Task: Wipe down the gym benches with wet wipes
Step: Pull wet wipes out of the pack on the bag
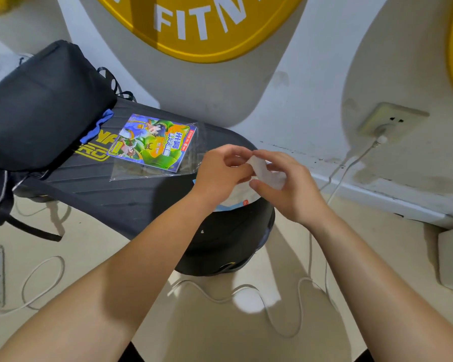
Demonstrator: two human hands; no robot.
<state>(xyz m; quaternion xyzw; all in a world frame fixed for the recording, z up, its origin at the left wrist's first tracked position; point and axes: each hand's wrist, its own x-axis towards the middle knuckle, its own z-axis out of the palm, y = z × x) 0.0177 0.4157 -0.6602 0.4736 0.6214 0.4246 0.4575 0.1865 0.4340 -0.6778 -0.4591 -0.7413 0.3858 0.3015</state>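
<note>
Hands are close together over the near end of the black tabletop (102, 189), which is the padded gym bench to be cleaned. The left hand (220, 168) and the right hand (290, 189) both pinch one white wet wipe (259, 165) with fingers and thumbs. The wipe is up in the air, just above the wipe pack (236, 201), which lies flat on the tabletop under the hands. I think the wipe is very light, thin, soft and damp. It will flop and stick to itself, and it could tear if pulled hard. It looks folded small, so a good place to hold it is at two edges, to pull it open. Then a flat palm on its middle should push it well. The folded wipe slants, with its top end toward the wall and its low end toward the right palm. The tabletop is long and runs from the far left to the near right. A black bag (37, 105) sits on the far end, and a bright booklet (152, 142) in a clear sleeve lies in the middle, so these may need moving.
</note>
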